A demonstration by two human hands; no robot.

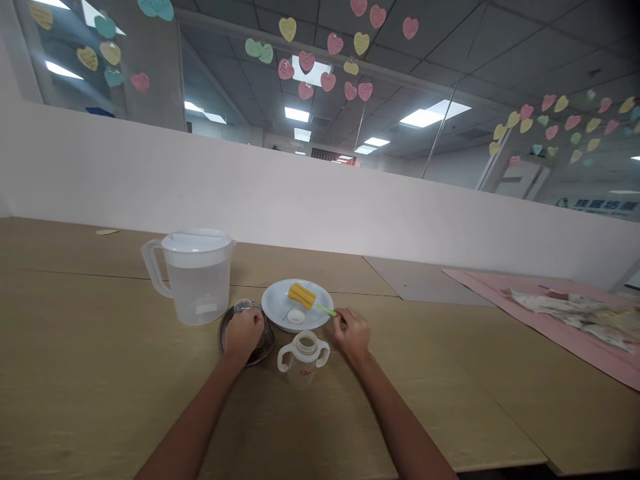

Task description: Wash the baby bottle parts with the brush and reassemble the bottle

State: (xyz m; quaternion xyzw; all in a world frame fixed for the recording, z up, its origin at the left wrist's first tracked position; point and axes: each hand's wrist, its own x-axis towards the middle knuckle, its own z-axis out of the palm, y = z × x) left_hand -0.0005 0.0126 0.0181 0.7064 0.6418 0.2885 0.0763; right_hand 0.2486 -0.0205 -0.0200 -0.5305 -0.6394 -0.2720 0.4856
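My right hand [353, 332] is closed round the green handle of a bottle brush with a yellow sponge head [302, 295]. The sponge lies over a pale blue plate [270, 312], and a small white ring-shaped piece [296, 317] sits on the plate near it. My left hand [243, 335] is closed over a dark round metal dish [254, 362]. A clear rounded piece [243, 305] shows just beyond its fingers; whether the hand grips it is hidden. Between my hands, a clear baby bottle [303, 367] with two white handles stands upright, uncapped.
A translucent lidded pitcher [197, 287] stands left of the dish. A white wall [300, 200] with glass above borders the table's [125, 373] far side. At the right lies a pink sheet [560, 327] with crumpled cloth [575, 317] on it.
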